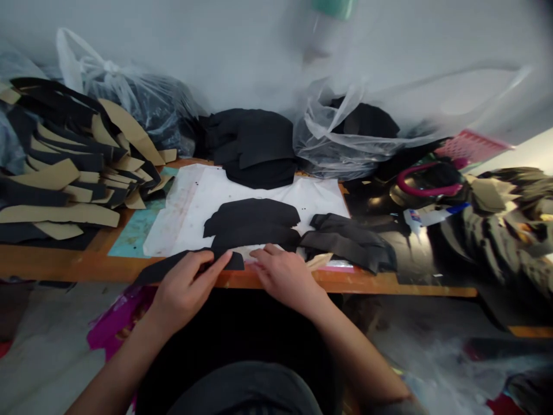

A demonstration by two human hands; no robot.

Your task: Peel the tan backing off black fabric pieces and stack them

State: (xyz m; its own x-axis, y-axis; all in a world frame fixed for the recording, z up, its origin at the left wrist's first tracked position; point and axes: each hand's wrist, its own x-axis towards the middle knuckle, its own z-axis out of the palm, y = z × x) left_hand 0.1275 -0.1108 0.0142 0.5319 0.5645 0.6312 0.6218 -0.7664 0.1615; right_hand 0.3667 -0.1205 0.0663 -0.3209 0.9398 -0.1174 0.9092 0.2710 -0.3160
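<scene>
At the table's front edge, my left hand [184,285] is closed around a dark curved strip [158,268], whose end shows past the index fingertip. Close by on the right, my right hand [287,276] has its fingers bent together at a pale piece [248,252]; what they pinch, if anything, is too small to make out. Just beyond both hands, black cut pieces [254,216] overlap on a white sheet [190,202]. More dark pieces [349,239] lie to the right, with a tan end [319,261] beside my right wrist.
Black and tan strips [78,173] are heaped at the left. Behind stand a black stack [254,138] and plastic bags [151,104]. At the right are a glue bottle [432,216], a magenta-handled item [427,187], a pink basket [475,147] and more strips [492,248].
</scene>
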